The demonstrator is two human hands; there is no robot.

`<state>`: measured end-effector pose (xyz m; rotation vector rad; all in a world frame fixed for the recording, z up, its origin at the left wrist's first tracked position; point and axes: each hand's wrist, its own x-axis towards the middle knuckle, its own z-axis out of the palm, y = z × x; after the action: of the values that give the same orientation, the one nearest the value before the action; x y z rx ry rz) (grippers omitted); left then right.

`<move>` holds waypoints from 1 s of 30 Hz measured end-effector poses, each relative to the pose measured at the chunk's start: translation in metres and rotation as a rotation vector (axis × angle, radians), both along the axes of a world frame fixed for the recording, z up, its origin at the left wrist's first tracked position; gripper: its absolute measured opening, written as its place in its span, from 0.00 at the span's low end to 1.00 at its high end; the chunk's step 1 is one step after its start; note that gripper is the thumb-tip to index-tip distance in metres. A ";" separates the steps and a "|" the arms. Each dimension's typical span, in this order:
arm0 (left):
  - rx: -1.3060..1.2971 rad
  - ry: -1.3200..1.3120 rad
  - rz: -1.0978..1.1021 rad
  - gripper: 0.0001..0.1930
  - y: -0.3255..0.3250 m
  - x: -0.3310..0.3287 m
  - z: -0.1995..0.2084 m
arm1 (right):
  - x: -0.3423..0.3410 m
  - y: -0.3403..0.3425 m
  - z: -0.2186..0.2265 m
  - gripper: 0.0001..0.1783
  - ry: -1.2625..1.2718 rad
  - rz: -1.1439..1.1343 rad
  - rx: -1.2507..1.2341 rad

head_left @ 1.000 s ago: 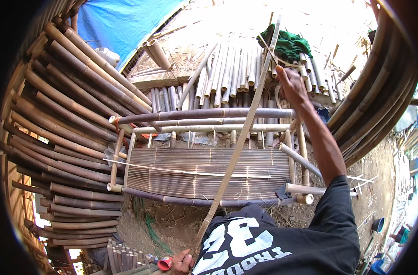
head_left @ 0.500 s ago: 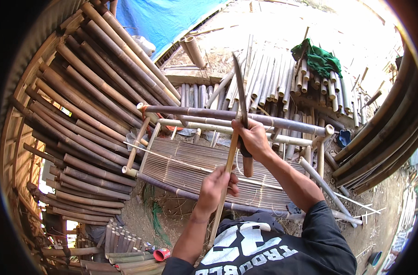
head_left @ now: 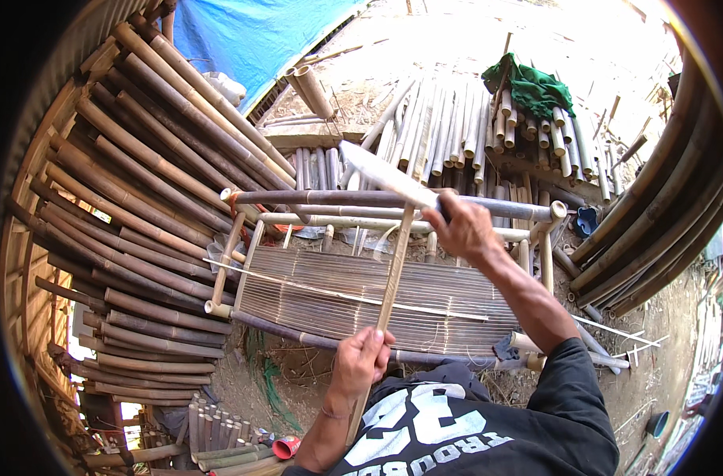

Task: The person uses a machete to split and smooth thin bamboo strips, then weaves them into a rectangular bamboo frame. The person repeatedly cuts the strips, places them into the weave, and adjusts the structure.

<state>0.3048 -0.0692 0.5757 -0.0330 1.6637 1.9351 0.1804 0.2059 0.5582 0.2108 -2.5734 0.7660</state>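
Note:
My left hand (head_left: 361, 358) grips a thin bamboo strip (head_left: 391, 278) that stands nearly upright in front of me. My right hand (head_left: 463, 226) holds the handle of a long knife (head_left: 381, 173), its pale blade pointing up and left. The blade meets the top end of the strip. Both hands are above a low bamboo frame (head_left: 393, 198) with a seat of fine slats (head_left: 322, 289). A loose thin sliver (head_left: 314, 287) lies across the slats.
Thick brown bamboo poles (head_left: 139, 214) are stacked on the left, and more curve along the right edge. Cut pale bamboo lengths (head_left: 448, 135) lie behind the frame under a green cloth (head_left: 532, 86). A blue tarp (head_left: 242, 36) hangs at the back. Short bamboo pieces and a red cup (head_left: 286, 446) lie near my feet.
My right hand has come down from the far end of the strip to the frame's top rail and now holds the knife at the strip's top. My left hand moved up onto the strip.

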 end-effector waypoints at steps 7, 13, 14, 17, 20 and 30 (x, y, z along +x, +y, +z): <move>0.035 -0.099 0.012 0.16 -0.006 0.006 0.003 | 0.015 -0.018 -0.012 0.33 0.309 0.368 0.135; 0.032 -0.149 0.014 0.15 -0.015 0.020 0.004 | -0.006 0.003 -0.016 0.31 -0.027 0.096 -0.014; 0.042 -0.139 0.025 0.15 -0.016 0.018 0.002 | 0.003 -0.003 -0.017 0.31 0.050 0.204 0.153; 0.022 -0.146 0.008 0.15 -0.023 0.028 0.000 | -0.013 0.006 -0.028 0.31 0.084 0.088 0.190; 0.011 -0.158 -0.004 0.16 -0.034 0.044 0.002 | -0.024 0.021 -0.015 0.25 0.014 0.019 -0.048; -0.083 -0.163 -0.041 0.14 -0.088 0.094 -0.010 | -0.071 0.112 0.000 0.40 -0.022 -0.353 -0.149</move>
<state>0.3984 -0.1569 0.5654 -0.1824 1.6227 1.7830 0.1095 0.3181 0.5580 -0.2924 -2.4619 0.8192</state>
